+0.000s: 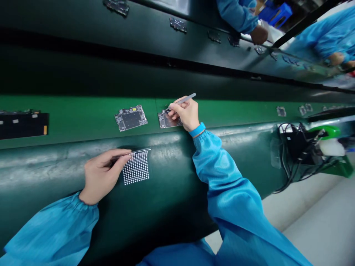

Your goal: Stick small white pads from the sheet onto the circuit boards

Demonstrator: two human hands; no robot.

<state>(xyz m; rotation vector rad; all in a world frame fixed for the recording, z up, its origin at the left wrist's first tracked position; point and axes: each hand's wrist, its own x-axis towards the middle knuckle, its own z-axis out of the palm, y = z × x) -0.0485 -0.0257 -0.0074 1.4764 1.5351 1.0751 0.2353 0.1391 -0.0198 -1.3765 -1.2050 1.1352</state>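
My right hand [186, 112] is closed round a pair of metal tweezers [183, 99], whose tip rests on a circuit board [165, 121] lying on the green belt [83, 114]. A second circuit board [131, 117] lies just to its left. My left hand [104, 171] pinches the edge of a clear sheet of small white dots [136, 168] and holds it against the dark green table rim [172, 173]. Both arms wear blue sleeves.
A black tray [23, 125] sits at the belt's far left. More boards [281, 111] lie further right and on the upper belt [178, 24]. Black cables [298, 155] and a green device [327, 135] hang at the right. Other people's blue sleeves [238, 14] show at the top.
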